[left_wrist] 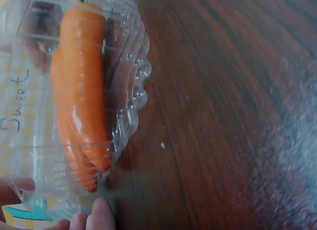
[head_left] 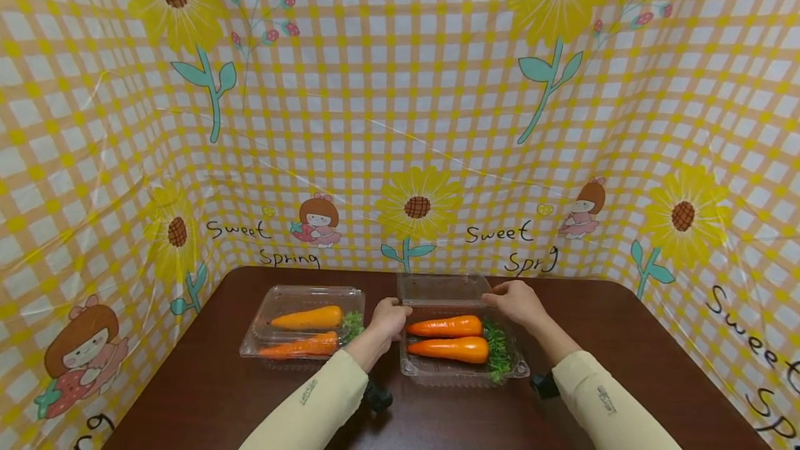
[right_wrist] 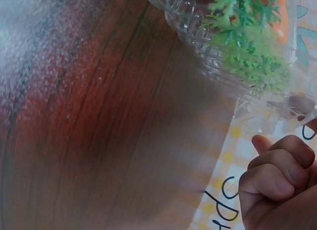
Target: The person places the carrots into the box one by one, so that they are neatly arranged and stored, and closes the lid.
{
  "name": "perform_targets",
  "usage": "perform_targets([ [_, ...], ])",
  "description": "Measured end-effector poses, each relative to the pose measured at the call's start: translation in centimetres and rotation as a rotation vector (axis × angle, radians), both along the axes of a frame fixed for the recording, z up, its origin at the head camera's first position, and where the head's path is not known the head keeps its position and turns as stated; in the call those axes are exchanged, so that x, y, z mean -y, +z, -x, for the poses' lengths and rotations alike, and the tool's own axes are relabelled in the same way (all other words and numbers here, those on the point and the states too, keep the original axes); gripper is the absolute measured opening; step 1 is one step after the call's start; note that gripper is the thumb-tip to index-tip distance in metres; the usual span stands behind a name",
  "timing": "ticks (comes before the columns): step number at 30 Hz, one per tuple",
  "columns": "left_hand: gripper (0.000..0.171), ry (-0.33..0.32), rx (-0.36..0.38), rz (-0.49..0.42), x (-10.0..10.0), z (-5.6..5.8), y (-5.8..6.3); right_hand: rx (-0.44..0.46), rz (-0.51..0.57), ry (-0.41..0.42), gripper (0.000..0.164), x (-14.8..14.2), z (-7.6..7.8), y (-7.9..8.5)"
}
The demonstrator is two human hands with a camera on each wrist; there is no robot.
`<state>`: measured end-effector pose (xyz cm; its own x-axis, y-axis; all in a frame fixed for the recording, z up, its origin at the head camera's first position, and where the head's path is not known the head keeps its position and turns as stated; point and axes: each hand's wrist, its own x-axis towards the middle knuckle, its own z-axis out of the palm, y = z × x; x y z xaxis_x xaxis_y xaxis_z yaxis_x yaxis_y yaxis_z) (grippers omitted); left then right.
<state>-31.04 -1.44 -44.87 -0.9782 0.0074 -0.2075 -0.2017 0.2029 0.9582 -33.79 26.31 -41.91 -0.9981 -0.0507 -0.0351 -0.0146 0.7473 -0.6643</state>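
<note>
A clear plastic clamshell box (head_left: 431,378) stands on the table with its lid (head_left: 444,289) raised at the back. Inside it lie two orange carrots (head_left: 447,350) side by side, their green tops (head_left: 498,353) toward the right. My left hand (head_left: 389,319) pinches the box at its left side near the hinge. On the opposite side, the thumb and fingers of my right hand (head_left: 517,304) grip the lid's right edge. The right wrist view shows that hand's other fingers (right_wrist: 277,175) curled. Clear plastic and the carrots show in the left wrist view, with left fingertips (left_wrist: 101,215) at the bottom.
To the left, a second clear plastic box (head_left: 250,347) with its lid down holds two carrots (head_left: 306,318) with green tops. Both stand on a dark brown table (head_left: 206,394). A yellow checked cloth (head_left: 350,130) with sunflowers hangs around its back and sides.
</note>
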Motion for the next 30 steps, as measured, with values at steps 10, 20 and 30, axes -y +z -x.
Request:
perform_targets([
  [10,0.053,-0.040,-0.037,0.002,-0.15,0.57,-0.19,0.046,0.028,-0.019,0.048,0.03,0.29,-0.13],
  [20,0.055,-0.027,-0.083,0.050,-0.28,0.63,0.39,0.019,0.075,-0.060,0.042,-0.02,-0.03,-0.05],
  [30,0.051,0.044,-0.162,0.136,-0.54,0.88,0.75,-0.030,0.140,-0.112,0.032,-0.23,-0.62,0.39],
])
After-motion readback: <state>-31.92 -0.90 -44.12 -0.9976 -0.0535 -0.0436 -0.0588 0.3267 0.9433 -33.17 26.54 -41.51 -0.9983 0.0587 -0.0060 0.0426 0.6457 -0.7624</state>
